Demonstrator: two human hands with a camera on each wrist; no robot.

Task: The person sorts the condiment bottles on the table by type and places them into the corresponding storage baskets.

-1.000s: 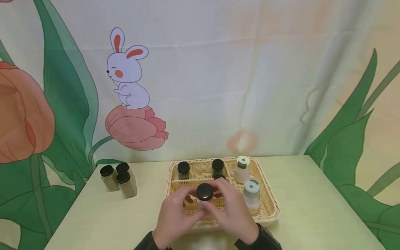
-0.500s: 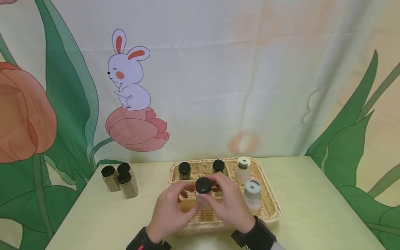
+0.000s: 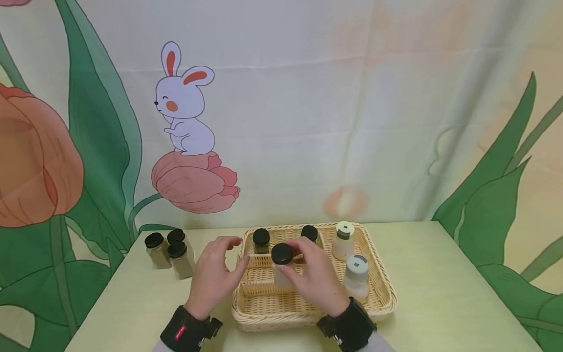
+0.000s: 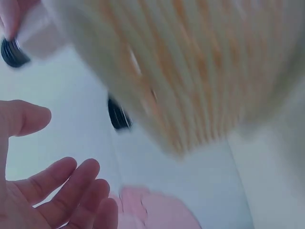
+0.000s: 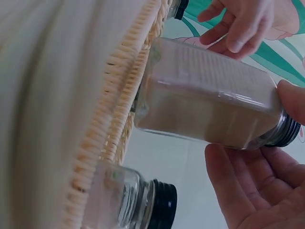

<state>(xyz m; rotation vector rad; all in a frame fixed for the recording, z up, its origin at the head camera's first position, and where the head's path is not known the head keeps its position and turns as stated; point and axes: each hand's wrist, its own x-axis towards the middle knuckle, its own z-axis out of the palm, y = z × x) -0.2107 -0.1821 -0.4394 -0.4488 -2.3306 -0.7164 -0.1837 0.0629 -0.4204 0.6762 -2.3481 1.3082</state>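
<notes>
My right hand (image 3: 317, 274) pinches a square glass spice jar (image 3: 282, 275) near its neck, between thumb and fingers. It has a black lid and holds brownish powder (image 5: 190, 112), as the right wrist view shows. The jar is upright over the middle of the wicker basket (image 3: 272, 322); whether its base touches the basket cannot be told. Off to the jar's left, my left hand (image 3: 215, 274) has its fingers apart, with nothing in them, near the basket's left rim. In the left wrist view, the left hand (image 4: 62, 195) is below the woven basket wall (image 4: 190, 71).
Two black-lidded jars (image 3: 261, 240) stand in the basket's back compartments. Its right compartment holds a white-capped bottle (image 3: 343, 242) at the back and another white-capped bottle (image 3: 356, 278) in front. On the table at left, three black-lidded jars (image 3: 181, 264) stand close together.
Both hands were at the jar; my left hand has let go and moved left. The right hand has kept hold of the jar, which has shifted slightly left and away from me.
</notes>
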